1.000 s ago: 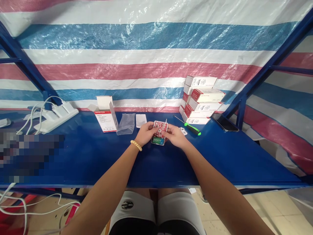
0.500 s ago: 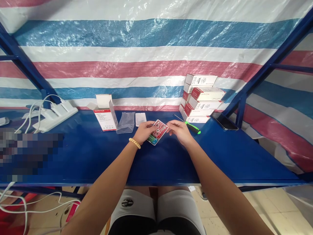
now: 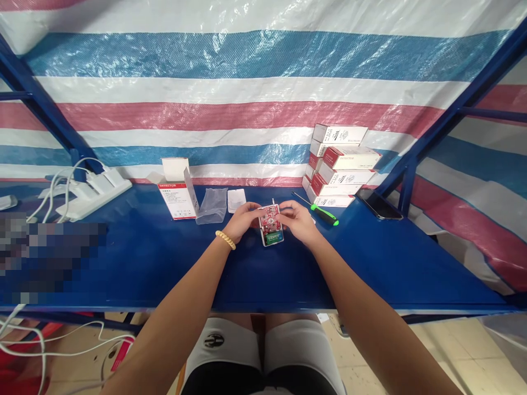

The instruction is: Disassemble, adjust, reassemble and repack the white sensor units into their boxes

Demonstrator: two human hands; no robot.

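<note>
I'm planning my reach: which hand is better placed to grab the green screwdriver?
Likely your right hand: it is nearer the screwdriver, which lies on its side of the opened device. Your left hand holds the opposite edge.

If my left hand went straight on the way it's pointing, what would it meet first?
Your left hand points at the open circuit-board device and touches it, so that comes first. Beyond it, your right hand seems next, though depth is hard to judge.
</note>
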